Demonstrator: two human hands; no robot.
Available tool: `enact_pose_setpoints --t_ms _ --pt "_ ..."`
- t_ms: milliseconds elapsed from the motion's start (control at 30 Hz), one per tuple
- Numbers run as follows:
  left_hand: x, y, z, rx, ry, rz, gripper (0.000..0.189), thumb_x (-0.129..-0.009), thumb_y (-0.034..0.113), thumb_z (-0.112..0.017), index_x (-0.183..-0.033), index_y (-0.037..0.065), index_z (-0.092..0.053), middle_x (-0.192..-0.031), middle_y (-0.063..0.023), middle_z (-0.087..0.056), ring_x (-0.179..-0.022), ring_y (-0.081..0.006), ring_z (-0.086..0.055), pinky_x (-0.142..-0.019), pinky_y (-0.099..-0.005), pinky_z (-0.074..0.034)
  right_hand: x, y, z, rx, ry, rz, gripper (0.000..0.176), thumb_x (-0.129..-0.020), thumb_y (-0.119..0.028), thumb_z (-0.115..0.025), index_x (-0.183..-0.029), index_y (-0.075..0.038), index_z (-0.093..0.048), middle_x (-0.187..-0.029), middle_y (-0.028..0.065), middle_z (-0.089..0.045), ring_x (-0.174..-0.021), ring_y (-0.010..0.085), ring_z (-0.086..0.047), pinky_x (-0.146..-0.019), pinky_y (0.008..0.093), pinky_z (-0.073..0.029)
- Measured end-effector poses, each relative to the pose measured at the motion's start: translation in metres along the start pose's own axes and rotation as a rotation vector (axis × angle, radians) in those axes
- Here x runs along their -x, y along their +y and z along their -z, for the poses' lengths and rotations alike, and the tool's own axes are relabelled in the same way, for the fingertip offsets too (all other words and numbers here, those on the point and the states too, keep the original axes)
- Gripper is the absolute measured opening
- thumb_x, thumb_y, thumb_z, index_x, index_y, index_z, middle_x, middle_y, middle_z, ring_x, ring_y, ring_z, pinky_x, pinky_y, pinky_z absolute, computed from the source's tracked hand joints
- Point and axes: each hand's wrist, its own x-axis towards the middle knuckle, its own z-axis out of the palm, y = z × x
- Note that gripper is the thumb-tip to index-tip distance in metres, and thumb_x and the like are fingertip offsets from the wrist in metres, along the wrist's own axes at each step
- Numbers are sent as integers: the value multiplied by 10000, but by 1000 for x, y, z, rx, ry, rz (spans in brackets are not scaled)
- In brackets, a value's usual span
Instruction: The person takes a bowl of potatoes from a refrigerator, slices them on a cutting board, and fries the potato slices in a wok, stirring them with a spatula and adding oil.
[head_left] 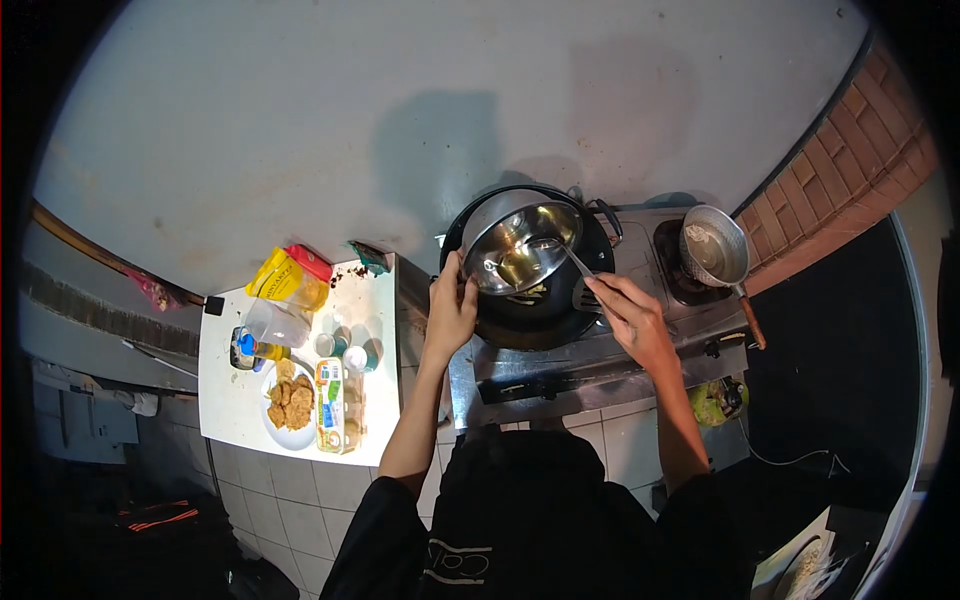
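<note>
A metal bowl (520,245) is tilted over the black wok (540,332) on the stove. My left hand (454,305) is closed on the bowl's left rim. Yellowish liquid shows inside the bowl. In my right hand (632,318) is the handle of a metal spoon (574,256), whose head dips into the bowl. A slotted spatula (587,295) lies beside the same hand, over the wok's right edge; whether my fingers also hold it is unclear. Some pale food pieces (527,296) are in the wok below the bowl.
On the white table (225,400) at left are a plate of fried food (290,405), an egg carton (330,405), a yellow pouch (285,280), cups and a bottle. A saucepan (714,245) stands on the right burner, its handle pointing forward. A green gas cylinder (708,405) is below.
</note>
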Motion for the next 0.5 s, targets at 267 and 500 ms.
enact_pose_setpoints --t_ms 267,500 --pt "-1 7 -1 -16 5 -10 331 -869 -48 -473 -1199 -39 -452 -899 -241 -588 -775 -257 -595 -720 -298 -459 4 -1 -7 3 -42 8 420 -779 40 -663 -1183 -70 -633 -1059 133 -618 -881 295 -630 -737 352 -530" --pt "-2 4 -1 20 -3 -10 359 -863 -60 -466 -1221 -50 -443 -948 -255 -597 -874 -291 -632 -762 -305 -462 4 -4 -10 40 -53 -4 409 -784 22 -669 -1178 -80 -635 -1066 118 -620 -871 302 -634 -724 370 -540"
